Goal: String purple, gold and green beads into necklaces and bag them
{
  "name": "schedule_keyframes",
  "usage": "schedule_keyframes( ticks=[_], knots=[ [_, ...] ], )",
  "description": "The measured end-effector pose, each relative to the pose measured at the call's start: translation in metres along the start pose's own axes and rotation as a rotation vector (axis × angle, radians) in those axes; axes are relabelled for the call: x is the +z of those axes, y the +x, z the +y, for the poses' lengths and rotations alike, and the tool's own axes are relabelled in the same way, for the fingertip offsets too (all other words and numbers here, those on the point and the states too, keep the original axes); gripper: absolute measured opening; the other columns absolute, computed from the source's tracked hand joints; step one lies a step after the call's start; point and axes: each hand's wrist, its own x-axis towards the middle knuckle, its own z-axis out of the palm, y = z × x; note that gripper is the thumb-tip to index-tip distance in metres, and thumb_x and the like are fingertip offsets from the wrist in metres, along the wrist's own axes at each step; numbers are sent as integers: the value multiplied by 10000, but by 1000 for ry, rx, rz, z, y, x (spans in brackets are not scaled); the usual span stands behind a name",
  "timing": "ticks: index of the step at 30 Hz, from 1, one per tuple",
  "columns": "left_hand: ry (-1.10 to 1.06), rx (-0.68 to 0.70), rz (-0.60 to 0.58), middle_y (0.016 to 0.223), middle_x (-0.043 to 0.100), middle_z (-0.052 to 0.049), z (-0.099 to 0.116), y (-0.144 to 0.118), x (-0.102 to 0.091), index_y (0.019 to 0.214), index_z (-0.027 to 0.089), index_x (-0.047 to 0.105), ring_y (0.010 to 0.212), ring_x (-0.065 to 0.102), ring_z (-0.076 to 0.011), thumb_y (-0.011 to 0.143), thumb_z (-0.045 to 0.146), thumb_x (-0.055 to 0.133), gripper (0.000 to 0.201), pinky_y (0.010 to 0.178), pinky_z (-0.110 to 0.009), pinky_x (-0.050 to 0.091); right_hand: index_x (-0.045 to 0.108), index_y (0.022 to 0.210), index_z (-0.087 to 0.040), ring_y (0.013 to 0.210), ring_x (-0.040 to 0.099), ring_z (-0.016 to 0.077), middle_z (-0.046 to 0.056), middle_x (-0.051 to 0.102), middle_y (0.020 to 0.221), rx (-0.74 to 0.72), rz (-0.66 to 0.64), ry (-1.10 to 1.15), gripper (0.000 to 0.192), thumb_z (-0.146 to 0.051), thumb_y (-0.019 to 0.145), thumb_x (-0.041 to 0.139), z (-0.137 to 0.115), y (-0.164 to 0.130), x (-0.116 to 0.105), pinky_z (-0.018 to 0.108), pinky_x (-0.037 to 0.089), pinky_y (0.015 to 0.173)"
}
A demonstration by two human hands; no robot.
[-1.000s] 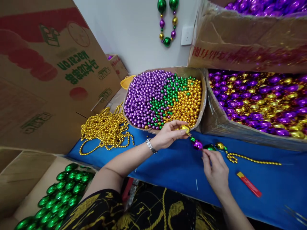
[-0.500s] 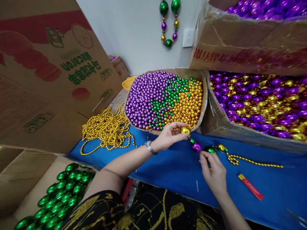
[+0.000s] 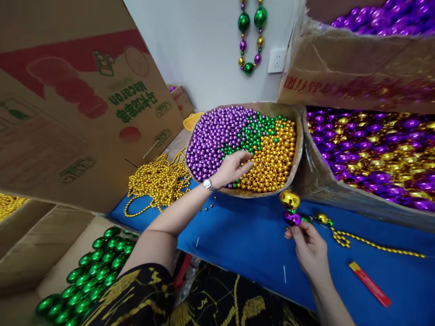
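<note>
My left hand (image 3: 235,168) hovers over the box of small beads (image 3: 299,158), thumb and fingers apart, close to where the green beads (image 3: 261,129) meet the gold beads (image 3: 272,167). Nothing shows between its fingers. A bead strand is pinched in my right hand (image 3: 311,249) just below a shiny purple bead (image 3: 292,218). Above that bead stands a large gold bead (image 3: 289,199), with a small green one between them. Behind my right fingers the strand carries on with a partly hidden green bead, another gold bead (image 3: 321,218) and a gold chain (image 3: 380,243) on the blue tabletop (image 3: 251,235).
A heap of gold bead chains (image 3: 159,181) lies left of the bead box. A box of purple and gold beads (image 3: 370,154) stands at right. Green beads (image 3: 98,262) fill a lower-left carton. A red-and-yellow cutter-like strip (image 3: 370,284) lies at front right. A finished-looking necklace (image 3: 249,68) hangs on the wall.
My left hand has let go of the gold bead and moved up-left over the small beads. My right hand still holds the strand, its gold bead now upright above the purple one.
</note>
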Motion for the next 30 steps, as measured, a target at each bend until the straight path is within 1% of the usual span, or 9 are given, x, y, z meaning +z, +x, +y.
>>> schedule_keyframes(
  ticks=[3,6,8,10,14,16,20,25,30],
  knots=[
    [496,-55,-56,994,671,-150,-31,30,-10,997,119,672,1006,601,-255,883,157,548,173,930,-416,448,624,909,-194,623,660,142,20,670,692,-4,4,-33,262,-450,857,643,0,-1,-1,234,560,594],
    [552,-97,-104,885,666,-142,-46,41,-9,800,127,671,980,600,-259,815,35,536,164,868,-384,462,625,936,-200,641,662,147,20,662,715,-36,-3,-107,238,-432,884,609,0,-3,-1,235,552,591],
    [519,-93,-82,924,670,-136,-44,37,-4,845,129,669,968,610,-240,836,67,536,147,841,-362,475,629,946,-206,662,660,144,24,655,769,-92,-10,-176,207,-404,903,585,0,-5,-2,237,546,596],
    [256,-118,-33,979,678,-119,-33,26,2,967,132,656,923,638,-202,875,151,551,142,822,-341,500,635,958,-212,697,658,141,30,646,838,-168,-12,-258,174,-368,917,568,-2,-6,-2,242,542,619],
    [-859,-306,10,983,710,-73,0,-8,18,1040,152,646,857,693,-149,859,250,636,206,810,-313,552,637,974,-220,745,643,133,28,634,881,-313,-1,-430,130,-302,936,543,-13,-8,-1,243,518,671],
    [-1173,-397,-3,959,724,-66,14,-23,26,989,148,672,834,706,-139,820,255,696,201,798,-288,566,629,959,-218,739,627,125,18,627,852,-365,6,-499,116,-279,944,532,-20,-8,0,233,494,671],
    [-1353,-467,15,893,734,-56,25,-37,34,934,132,694,775,714,-127,756,221,771,213,737,-238,579,613,949,-214,746,616,115,7,621,831,-439,8,-571,97,-247,951,523,-31,-9,2,220,469,689],
    [-1385,-455,8,831,712,-32,26,-41,34,931,128,687,725,703,-121,739,271,798,265,689,-232,581,606,944,-212,731,609,108,-1,618,821,-462,16,-596,85,-232,951,524,-33,-11,2,209,462,685],
    [-1400,-516,38,833,712,-42,32,-45,35,919,135,665,724,689,-131,743,347,796,305,685,-260,566,607,958,-210,757,615,108,4,620,839,-481,7,-604,80,-217,949,527,-33,-12,4,206,465,706]
  ],
)
